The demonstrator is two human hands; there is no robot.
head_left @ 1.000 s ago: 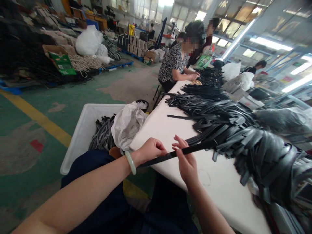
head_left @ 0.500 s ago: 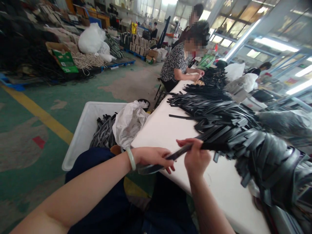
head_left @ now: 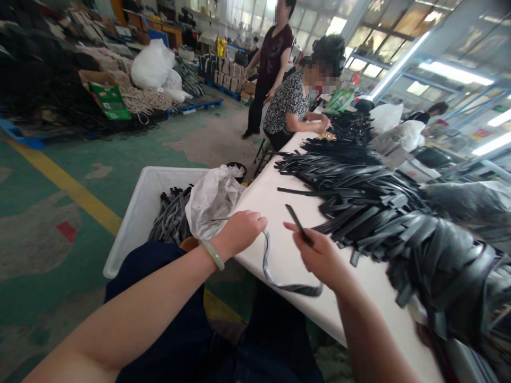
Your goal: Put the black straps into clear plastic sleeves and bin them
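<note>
My left hand [head_left: 243,229], with a pale bangle at its wrist, is closed on a thin grey strip [head_left: 265,260] over the table's near edge. The strip hangs in a shiny curve to a loop below my right hand. A short thin end pokes out on the left hand's other side. My right hand [head_left: 319,255] grips a black strap [head_left: 297,223], its end pointing up and left. Whether the strip and the strap are one piece is hidden by the right hand. Beyond it a big pile of black straps [head_left: 367,186] lies along the white table [head_left: 275,197].
Left of the table stands a white bin [head_left: 131,213] with dark straps inside and a white sack [head_left: 211,197] at its side. A seated co-worker [head_left: 291,106] handles small items at the table's far end. Another person [head_left: 271,58] stands behind. Pallets with goods line the back left.
My hands have moved apart. The left has risen and turned, with the strip now drooping from it; the right has tilted, bringing the strap's end up. The standing person has moved left.
</note>
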